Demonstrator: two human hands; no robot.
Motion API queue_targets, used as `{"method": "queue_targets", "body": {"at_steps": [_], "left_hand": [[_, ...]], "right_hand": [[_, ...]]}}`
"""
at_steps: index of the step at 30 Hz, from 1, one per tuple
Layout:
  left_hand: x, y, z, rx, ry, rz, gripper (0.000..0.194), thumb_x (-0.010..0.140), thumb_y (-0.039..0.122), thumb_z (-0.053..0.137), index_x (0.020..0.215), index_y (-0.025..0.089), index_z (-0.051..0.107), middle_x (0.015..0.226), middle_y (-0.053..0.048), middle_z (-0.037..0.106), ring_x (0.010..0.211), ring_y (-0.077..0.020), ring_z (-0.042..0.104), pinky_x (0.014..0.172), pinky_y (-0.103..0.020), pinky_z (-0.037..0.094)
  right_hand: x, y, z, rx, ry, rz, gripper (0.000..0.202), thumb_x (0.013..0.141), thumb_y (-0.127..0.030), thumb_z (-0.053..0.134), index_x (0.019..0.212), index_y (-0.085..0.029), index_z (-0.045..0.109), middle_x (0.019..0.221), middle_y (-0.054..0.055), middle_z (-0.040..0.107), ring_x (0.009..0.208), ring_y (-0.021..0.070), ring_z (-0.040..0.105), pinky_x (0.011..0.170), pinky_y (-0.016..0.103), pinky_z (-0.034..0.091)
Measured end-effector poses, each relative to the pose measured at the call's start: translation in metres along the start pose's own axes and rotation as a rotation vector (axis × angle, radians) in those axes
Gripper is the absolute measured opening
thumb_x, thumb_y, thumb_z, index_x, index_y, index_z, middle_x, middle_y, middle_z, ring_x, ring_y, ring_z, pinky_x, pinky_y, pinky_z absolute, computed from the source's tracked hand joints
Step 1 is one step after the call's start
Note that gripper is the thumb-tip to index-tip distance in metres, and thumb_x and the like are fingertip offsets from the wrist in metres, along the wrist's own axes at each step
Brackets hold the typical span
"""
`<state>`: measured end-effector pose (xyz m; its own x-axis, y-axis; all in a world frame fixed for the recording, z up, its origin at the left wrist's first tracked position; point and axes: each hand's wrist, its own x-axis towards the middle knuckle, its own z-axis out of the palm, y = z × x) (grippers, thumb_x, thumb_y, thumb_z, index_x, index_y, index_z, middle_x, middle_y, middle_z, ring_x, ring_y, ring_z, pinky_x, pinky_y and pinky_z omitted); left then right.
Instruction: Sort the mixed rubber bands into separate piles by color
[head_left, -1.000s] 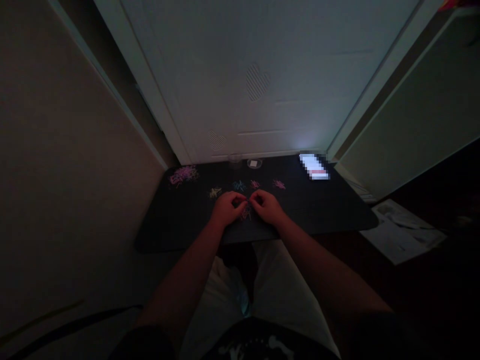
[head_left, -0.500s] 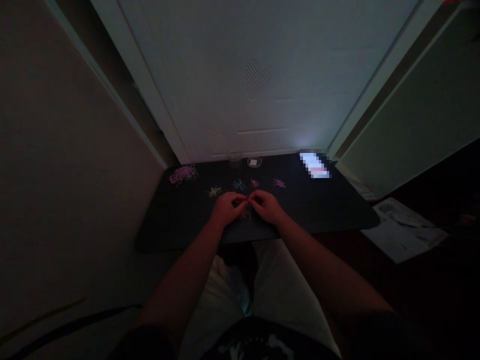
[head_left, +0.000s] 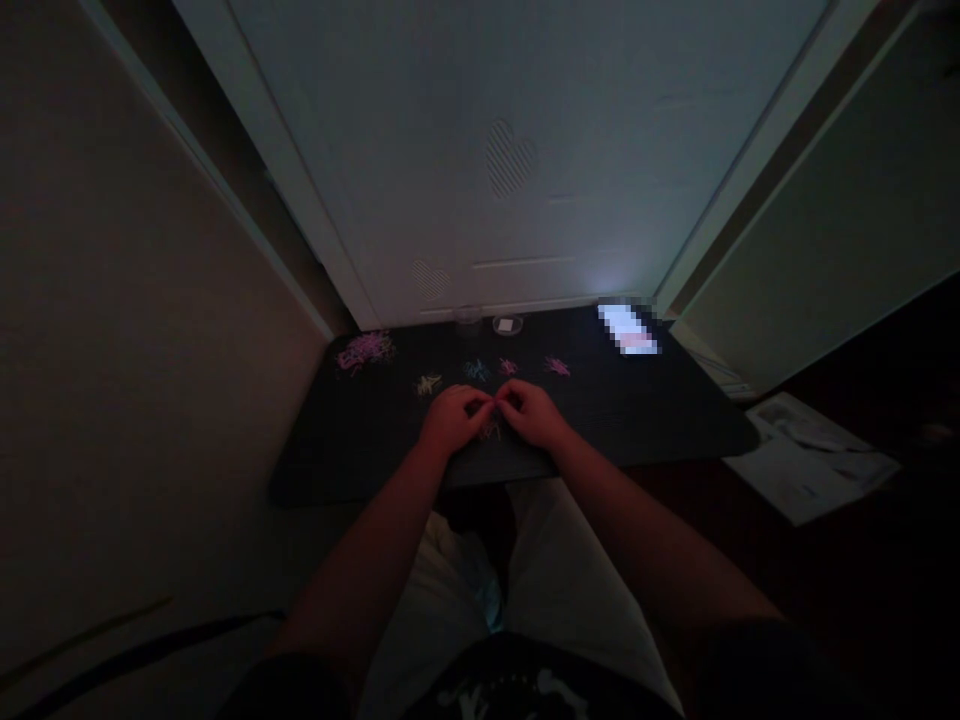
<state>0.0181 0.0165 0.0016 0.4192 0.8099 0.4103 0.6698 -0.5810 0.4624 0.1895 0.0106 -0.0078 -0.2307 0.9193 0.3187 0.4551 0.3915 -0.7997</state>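
My left hand (head_left: pixel 455 415) and my right hand (head_left: pixel 531 411) meet over the front middle of the dark table (head_left: pixel 637 415). Thumb and fingers are pinched on both, with the fingertips almost touching. Whatever they pinch is too small and dim to make out. Just below the fingertips lies a little pile of pale, thin strands (head_left: pixel 490 430), partly covered by the hands. Beyond the hands are small piles of similar strands: yellowish (head_left: pixel 428 384), blue (head_left: pixel 475 370), pink (head_left: pixel 508 367) and another magenta pile (head_left: pixel 557 366).
A larger pink-purple heap (head_left: pixel 365 350) lies at the table's far left. Along the back stand a clear cup (head_left: pixel 469 321) and a round lid (head_left: pixel 508 325) with a white square. A lit phone (head_left: pixel 628 330) rests at back right, against a white door (head_left: pixel 405 150). Papers (head_left: pixel 810 455) lie lower right.
Both hands keep their pinch at the same spot over the pale strands. The view has shifted very slightly; nothing on the table has visibly moved.
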Motion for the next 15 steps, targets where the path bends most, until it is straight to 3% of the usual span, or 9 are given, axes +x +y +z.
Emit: {"method": "queue_targets", "body": {"at_steps": [8, 15], "left_hand": [[-0.0004, -0.0006, -0.0003, -0.021, 0.007, 0.007, 0.017, 0.082, 0.031, 0.054, 0.081, 0.019, 0.067, 0.078, -0.003, 0.067, 0.077, -0.0159, 0.058, 0.073, -0.030, 0.044], [-0.0004, 0.0001, -0.0006, -0.026, 0.015, 0.005, 0.017, 0.082, 0.031, 0.055, 0.081, 0.019, 0.066, 0.075, -0.002, 0.066, 0.075, -0.0154, 0.057, 0.072, -0.030, 0.043]], "right_hand": [[-0.0006, 0.0005, 0.0010, 0.043, 0.025, 0.036, 0.019, 0.075, -0.021, 0.054, 0.093, -0.017, 0.059, 0.070, -0.001, 0.058, 0.061, 0.0108, 0.052, 0.059, 0.023, 0.041], [0.0003, -0.0001, 0.0006, 0.029, 0.020, 0.048, 0.015, 0.077, -0.021, 0.052, 0.087, -0.017, 0.061, 0.070, 0.001, 0.060, 0.062, 0.0117, 0.053, 0.059, 0.024, 0.042]]}}
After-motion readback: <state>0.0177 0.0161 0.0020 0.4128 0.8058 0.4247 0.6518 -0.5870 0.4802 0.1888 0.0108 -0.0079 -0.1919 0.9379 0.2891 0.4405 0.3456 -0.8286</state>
